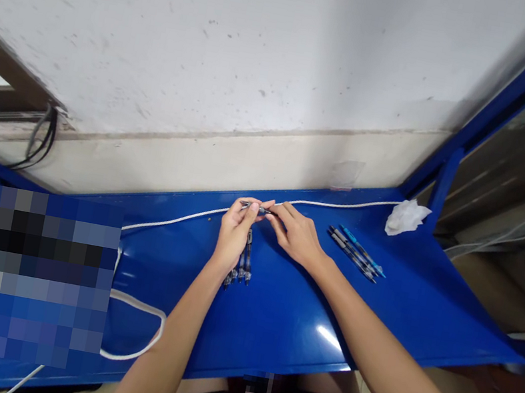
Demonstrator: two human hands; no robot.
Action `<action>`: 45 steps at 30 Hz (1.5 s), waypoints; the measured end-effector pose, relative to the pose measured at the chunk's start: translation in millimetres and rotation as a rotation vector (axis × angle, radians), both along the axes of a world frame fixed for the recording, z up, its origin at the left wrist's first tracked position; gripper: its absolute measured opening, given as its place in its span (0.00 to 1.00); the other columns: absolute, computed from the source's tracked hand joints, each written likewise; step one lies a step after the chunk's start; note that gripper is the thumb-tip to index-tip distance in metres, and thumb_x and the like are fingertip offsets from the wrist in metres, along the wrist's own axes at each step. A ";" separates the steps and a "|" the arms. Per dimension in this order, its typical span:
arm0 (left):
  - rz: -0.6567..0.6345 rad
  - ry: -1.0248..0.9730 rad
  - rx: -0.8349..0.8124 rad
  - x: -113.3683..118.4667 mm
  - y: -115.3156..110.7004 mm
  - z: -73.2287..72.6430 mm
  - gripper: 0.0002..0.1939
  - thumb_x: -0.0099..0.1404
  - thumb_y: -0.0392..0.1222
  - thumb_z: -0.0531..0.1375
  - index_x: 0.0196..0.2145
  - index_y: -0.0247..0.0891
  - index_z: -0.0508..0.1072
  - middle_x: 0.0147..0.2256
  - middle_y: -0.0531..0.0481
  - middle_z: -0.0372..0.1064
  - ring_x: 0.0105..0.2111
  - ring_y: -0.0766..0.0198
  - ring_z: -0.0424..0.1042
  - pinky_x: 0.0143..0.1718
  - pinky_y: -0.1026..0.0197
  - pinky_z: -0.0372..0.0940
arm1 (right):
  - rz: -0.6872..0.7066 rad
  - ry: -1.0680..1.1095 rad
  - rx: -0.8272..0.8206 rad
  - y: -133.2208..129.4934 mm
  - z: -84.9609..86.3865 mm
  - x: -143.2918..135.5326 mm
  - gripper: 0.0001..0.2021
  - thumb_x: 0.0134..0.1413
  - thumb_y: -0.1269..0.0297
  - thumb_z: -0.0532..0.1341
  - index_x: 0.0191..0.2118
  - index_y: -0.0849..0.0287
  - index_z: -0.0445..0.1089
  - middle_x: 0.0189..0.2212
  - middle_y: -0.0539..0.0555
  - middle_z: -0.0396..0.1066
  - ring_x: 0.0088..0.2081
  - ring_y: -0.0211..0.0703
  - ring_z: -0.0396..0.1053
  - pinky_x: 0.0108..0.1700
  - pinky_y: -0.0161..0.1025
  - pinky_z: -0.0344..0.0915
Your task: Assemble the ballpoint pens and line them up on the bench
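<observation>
Above the middle of the blue table, my left hand [234, 232] is closed round a dark pen [256, 208], which lies roughly level. The fingertips of my right hand [295, 233] pinch the pen's right end. Partly hidden beneath my left hand, several dark pens [246, 261] with clear parts lie side by side on the table. To the right of my right hand is another group: grey and black pens [351, 253] and a light blue pen [363, 249] beside them.
A white cable [342, 206] runs along the back of the blue table [269, 333], with a loop [162, 324] near my left forearm. Crumpled white tissue [405, 218] lies at the back right. A blue metal frame [450, 169] rises on the right. The left side is pixelated.
</observation>
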State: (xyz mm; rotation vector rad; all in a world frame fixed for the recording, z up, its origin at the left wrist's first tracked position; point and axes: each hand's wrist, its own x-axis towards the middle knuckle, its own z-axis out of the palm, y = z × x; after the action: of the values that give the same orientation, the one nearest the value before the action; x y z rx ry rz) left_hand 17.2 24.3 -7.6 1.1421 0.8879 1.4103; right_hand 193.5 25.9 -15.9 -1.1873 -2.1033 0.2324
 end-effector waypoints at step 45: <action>-0.008 -0.026 0.034 -3.0 -0.6 -1.5 0.15 0.67 0.45 0.73 0.50 0.40 0.83 0.51 0.41 0.84 0.56 0.49 0.81 0.66 0.46 0.68 | 0.063 0.209 -0.073 2.2 -6.4 -0.6 0.13 0.79 0.51 0.55 0.54 0.53 0.69 0.45 0.55 0.79 0.41 0.47 0.76 0.42 0.41 0.67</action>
State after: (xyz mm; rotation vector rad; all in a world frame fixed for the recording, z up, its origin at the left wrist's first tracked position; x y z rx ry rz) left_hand 14.2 23.7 -9.0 1.1493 0.8431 1.4355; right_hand 192.9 28.1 -22.3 -1.0893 -1.9647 0.4466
